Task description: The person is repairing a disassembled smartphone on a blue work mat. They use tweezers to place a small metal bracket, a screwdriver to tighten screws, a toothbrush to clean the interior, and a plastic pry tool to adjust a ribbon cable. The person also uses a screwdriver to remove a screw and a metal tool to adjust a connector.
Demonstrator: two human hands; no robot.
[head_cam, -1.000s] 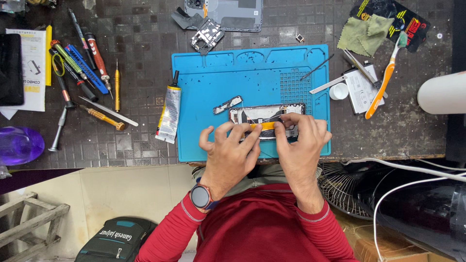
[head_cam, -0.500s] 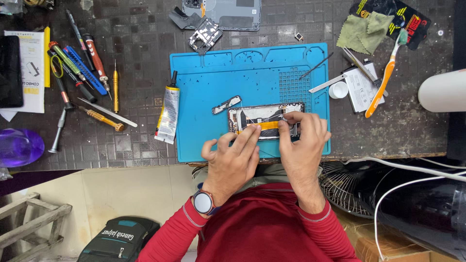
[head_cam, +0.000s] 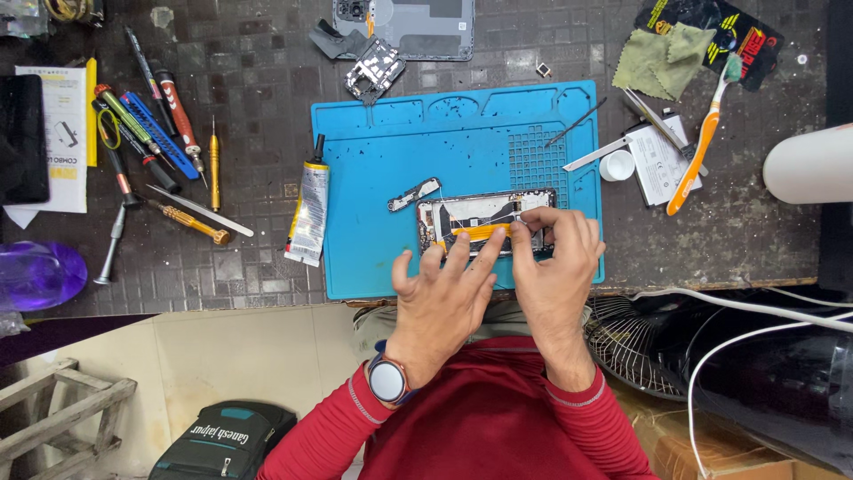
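An opened phone (head_cam: 471,216), its insides showing and an orange strip across them, lies on the near part of a blue work mat (head_cam: 400,151). My left hand (head_cam: 442,298), a watch on its wrist, has its fingers spread, and the index and middle fingertips touch the phone's near edge by the orange strip. My right hand (head_cam: 555,267) curls over the phone's right end, thumb pressed next to the strip and fingers covering that end. A small curved metal bracket (head_cam: 413,196) lies on the mat just left of the phone.
A glue tube (head_cam: 308,213) lies at the mat's left edge, with several screwdrivers (head_cam: 178,133) further left. A phone back cover (head_cam: 404,27) and a frame part (head_cam: 373,69) lie beyond the mat. At right are tweezers (head_cam: 595,156), an orange toothbrush (head_cam: 702,151) and a white cylinder (head_cam: 809,164).
My left hand has slid a little to the right and opened its fingers wider, fingertips now at the orange strip. My right hand stays on the phone's right end.
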